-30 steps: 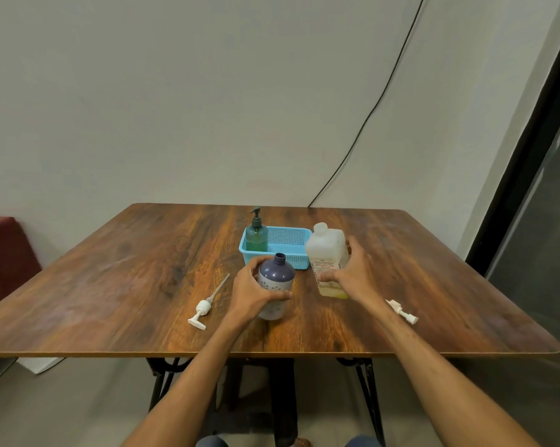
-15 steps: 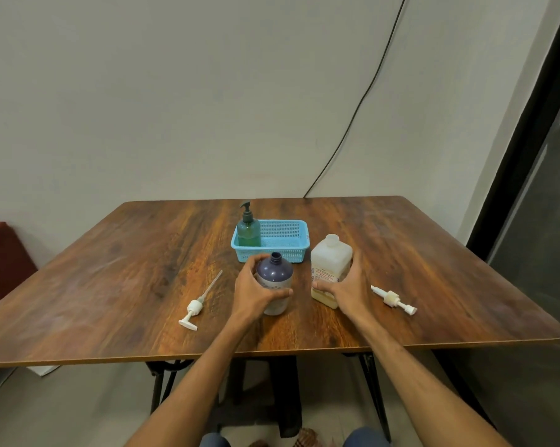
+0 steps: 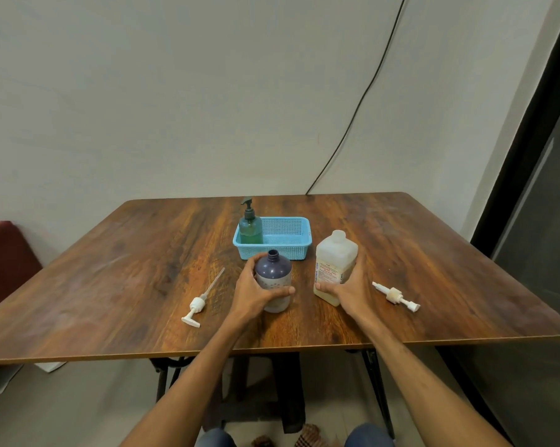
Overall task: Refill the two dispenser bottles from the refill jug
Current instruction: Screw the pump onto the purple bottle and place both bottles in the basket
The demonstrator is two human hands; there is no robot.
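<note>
The wooden table [image 3: 127, 269] carries everything for this task, set out near its middle. The blue basket [image 3: 274, 252] sits farthest from you, and the green dispenser bottle [image 3: 250, 229] stands upright in its left end with its pump fitted; whether that bottle has been refilled cannot be told. The refill jug [image 3: 335, 262] stands upright on the table, in front of and just right of the basket, with its neck uncapped and only a shallow layer of yellowish liquid at its base. Your right hand [image 3: 349, 291] is clamped on the jug, thumb across the lower front and fingers wrapped round its right side. The purple dispenser bottle [image 3: 274, 275] stands upright just in front of the basket, beside the jug but not touching it, with its neck open. Your left hand [image 3: 253, 295] is clamped round its body, thumb across the front. Judged from this layout, the pour into the purple bottle is not yet begun. Because the liquid level is low, the jug probably needs a steep tilt, and the liquid may then surge and overshoot the narrow bottle neck onto the table. Keep the left-hand grip firm; a loose hold lets the jug's lip push the bottle over. Mind the basket close behind, since a swinging jug could strike it. The left pump [image 3: 201, 301] lies well clear, but the right pump [image 3: 396, 296] lies near your right forearm, and a careless elbow could sweep it off the edge.
</note>
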